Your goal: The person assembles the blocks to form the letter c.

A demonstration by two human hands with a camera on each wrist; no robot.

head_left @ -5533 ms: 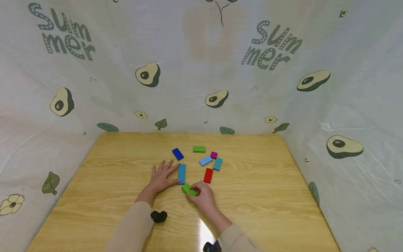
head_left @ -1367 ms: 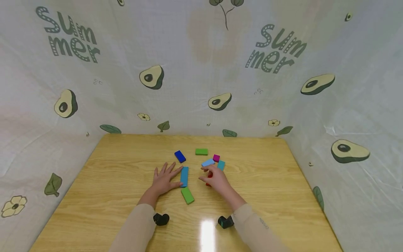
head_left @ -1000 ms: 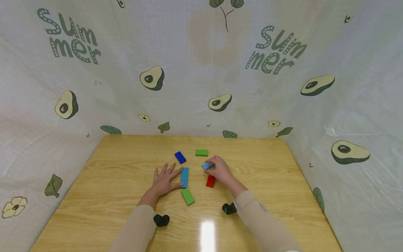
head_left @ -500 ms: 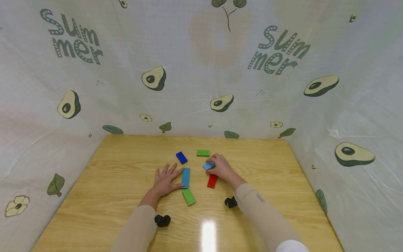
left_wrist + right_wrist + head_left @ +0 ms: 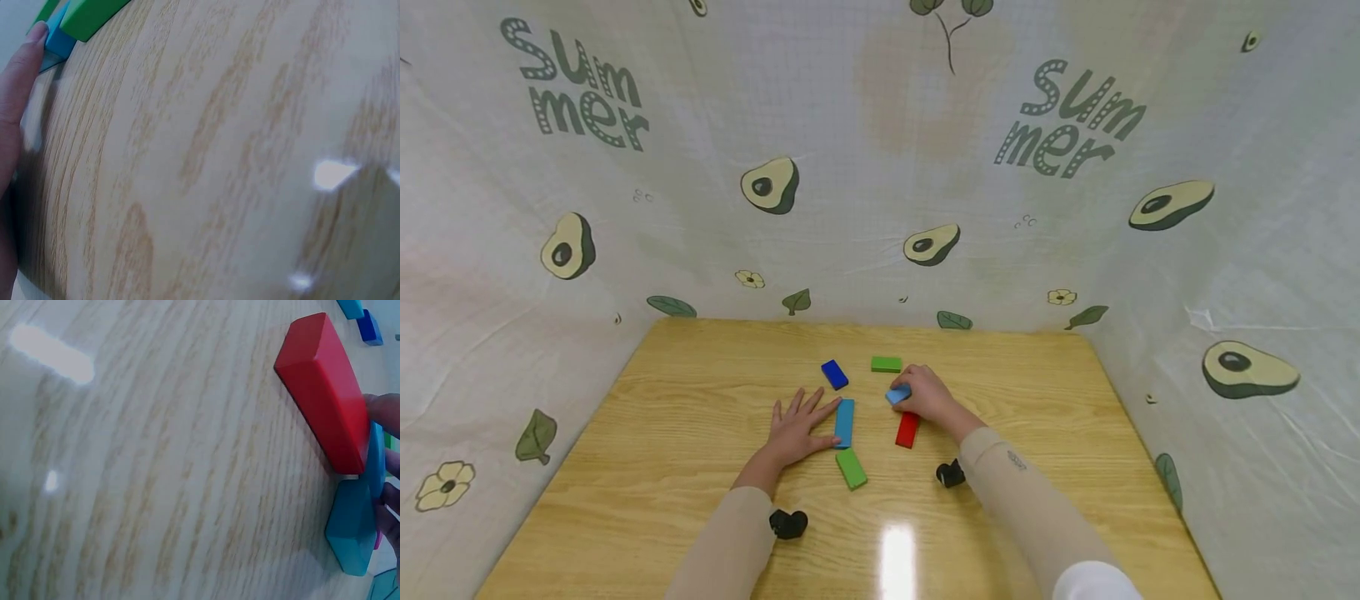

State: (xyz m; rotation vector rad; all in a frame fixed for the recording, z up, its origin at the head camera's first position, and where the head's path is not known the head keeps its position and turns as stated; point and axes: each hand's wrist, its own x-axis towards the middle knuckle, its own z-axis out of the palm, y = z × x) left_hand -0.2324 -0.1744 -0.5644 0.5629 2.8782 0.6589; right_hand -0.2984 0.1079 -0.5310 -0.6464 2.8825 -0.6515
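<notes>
My left hand (image 5: 796, 432) lies spread on the table, index fingertip and thumb touching opposite ends of a long blue block (image 5: 844, 423). A green block (image 5: 852, 469) sits at the near end of that block, slightly turned. Farther right, my right hand (image 5: 928, 393) pinches a light blue block (image 5: 897, 394) between thumb and fingers. Just nearer than this hand lies a red block (image 5: 907, 430). In the right wrist view, a teal block (image 5: 353, 525) is beside the red one and under the light blue block's edge; a magenta block (image 5: 378, 540) is mostly hidden behind.
On the wooden table (image 5: 1037, 500), a dark blue block (image 5: 834, 374) and another green block (image 5: 886, 364) lie toward the back. A patterned cloth (image 5: 842, 108) hangs behind and along both sides. Black wrist cameras (image 5: 788, 524) sit at both sleeves.
The right hand has let go of the near green block, now turned more lengthwise, and moved away to grip the light blue block. The left hand has stayed by the long blue block.
</notes>
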